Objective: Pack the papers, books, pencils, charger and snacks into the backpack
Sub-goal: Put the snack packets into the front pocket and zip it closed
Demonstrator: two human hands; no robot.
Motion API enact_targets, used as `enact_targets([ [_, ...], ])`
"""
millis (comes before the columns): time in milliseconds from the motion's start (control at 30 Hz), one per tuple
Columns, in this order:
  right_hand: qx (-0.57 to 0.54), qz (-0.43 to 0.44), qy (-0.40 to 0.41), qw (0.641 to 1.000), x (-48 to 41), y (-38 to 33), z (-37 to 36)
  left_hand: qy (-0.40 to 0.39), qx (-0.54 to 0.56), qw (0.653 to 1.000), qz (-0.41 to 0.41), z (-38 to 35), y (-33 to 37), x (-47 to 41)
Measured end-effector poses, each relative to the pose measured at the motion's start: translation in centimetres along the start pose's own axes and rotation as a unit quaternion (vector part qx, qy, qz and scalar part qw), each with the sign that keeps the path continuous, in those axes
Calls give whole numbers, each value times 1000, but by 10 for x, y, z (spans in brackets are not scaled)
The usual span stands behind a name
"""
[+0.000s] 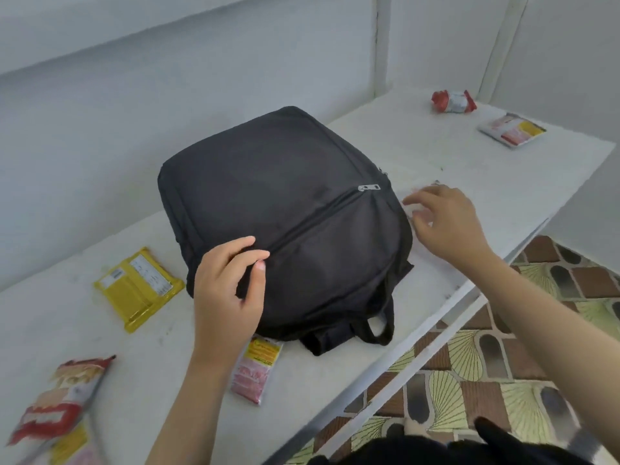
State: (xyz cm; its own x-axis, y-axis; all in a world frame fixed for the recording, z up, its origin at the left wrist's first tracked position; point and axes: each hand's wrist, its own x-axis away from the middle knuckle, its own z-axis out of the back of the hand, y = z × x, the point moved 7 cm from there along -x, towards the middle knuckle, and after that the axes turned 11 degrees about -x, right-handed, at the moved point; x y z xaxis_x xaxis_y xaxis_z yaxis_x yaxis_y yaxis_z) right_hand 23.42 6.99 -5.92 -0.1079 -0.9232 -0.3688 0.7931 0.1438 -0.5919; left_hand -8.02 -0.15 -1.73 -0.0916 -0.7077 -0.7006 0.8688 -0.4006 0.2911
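Observation:
A black backpack (285, 213) lies flat on the white table (453, 162), its front zipper closed with the silver pull (369, 187) near its right side. My left hand (229, 286) pinches the backpack's fabric beside the zipper line at the near left. To the right of the bag, my right hand (443, 219) hovers with fingers spread, blurred, holding nothing. Snacks lie around: a yellow packet (139, 288) at left, a pink-and-yellow packet (256, 370) partly under the bag, a red-and-white chip bag (58, 401) at the near left.
At the far right of the table rest a crumpled red-and-white snack (453, 101) and a flat yellow-and-pink packet (511, 130). The table's edge runs diagonally at right, above a patterned tile floor (469, 380). A pale wall stands behind.

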Motion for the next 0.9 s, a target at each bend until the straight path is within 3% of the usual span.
enact_targets([
  [133, 75, -46, -71, 994, -17, 21, -6, 20, -4, 996, 91, 10, -5, 20],
  [267, 52, -3, -113, 992, -26, 31, -12, 41, -21, 988, 150, 19, -5, 44],
  [433, 26, 21, -99, 995, -39, 40, -11, 57, -45, 975, 209, 28, -3, 67],
  [533, 46, -24, -103, 993, -41, 45, -11, 16, -28, 962, 271, 26, -3, 81],
  [733, -25, -17, -109, 994, -49, 45, -13, -148, -78, 931, 324, 10, -10, 106],
  [900, -100, -35, -65, 992, -54, 41, -8, -146, -75, 930, 328, 14, -13, 109],
])
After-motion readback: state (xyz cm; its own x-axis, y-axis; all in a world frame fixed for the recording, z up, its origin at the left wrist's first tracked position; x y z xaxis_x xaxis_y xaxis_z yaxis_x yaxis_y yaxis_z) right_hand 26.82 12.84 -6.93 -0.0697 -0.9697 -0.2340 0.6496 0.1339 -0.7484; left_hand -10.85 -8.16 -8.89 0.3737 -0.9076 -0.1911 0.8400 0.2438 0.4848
